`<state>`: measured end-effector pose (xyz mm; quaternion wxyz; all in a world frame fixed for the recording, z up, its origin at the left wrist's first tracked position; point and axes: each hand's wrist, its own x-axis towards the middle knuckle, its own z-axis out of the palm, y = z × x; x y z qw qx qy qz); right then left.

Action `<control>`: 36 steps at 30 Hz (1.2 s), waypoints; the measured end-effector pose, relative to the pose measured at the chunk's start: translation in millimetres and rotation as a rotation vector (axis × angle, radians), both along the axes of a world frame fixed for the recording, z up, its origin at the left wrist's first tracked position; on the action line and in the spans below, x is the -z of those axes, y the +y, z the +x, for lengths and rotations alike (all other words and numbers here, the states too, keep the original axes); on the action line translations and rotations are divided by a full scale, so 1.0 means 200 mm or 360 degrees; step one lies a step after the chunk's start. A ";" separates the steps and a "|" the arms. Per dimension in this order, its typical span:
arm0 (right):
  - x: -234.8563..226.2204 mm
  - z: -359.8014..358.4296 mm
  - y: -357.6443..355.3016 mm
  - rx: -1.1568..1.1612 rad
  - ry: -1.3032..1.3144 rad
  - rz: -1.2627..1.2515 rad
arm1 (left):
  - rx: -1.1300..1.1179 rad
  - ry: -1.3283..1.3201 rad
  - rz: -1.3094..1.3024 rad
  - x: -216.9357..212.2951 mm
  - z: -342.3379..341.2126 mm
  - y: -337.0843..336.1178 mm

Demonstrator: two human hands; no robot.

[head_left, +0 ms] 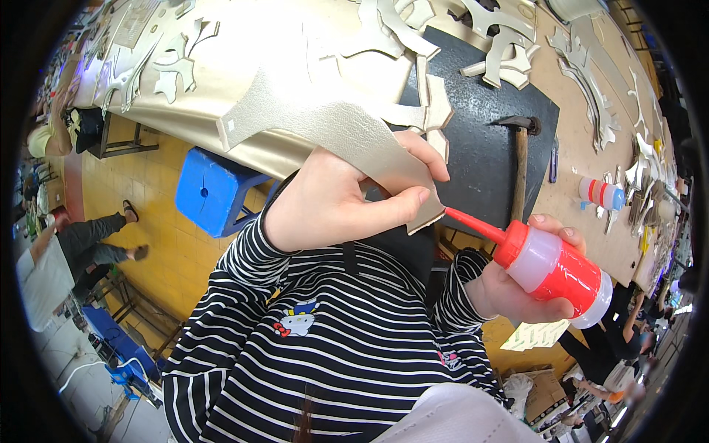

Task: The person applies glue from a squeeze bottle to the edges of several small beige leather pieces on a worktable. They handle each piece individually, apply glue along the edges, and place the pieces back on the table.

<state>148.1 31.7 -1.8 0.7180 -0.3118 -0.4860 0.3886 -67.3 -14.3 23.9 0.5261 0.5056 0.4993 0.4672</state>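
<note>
My left hand [347,196] grips a curved, pale gold leather piece [325,122] near its narrow end, thumb on the near side and fingers behind. In my right hand [517,284] is a squeeze bottle [550,269] with a red cap, a red label and a long red nozzle. The nozzle tip meets, or comes very close to, the cut end edge of the leather piece; which of the two I cannot tell. The bottle lies nearly sideways, its base toward the lower right. Fingers of the right hand wrap round its body.
Behind my hands a black mat [480,111] lies on the table [583,199], with a wooden-handled hammer [521,159] on it. Cut leather pieces [509,55] are spread about. A second bottle [602,193] lies at the right. A blue stool [210,190] stands left, with people beyond.
</note>
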 end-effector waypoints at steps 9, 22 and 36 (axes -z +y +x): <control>0.00 0.04 -0.01 -0.0314 0.0112 0.0071 | -0.0017 -0.0038 -0.0104 -0.01 0.00 0.00; 0.02 0.04 0.00 -0.0315 0.0032 0.0183 | 0.0024 0.0014 -0.0076 0.00 0.00 0.00; 0.04 0.06 -0.01 -0.0539 0.0061 0.0238 | 0.0025 0.0003 -0.0040 0.01 0.01 0.01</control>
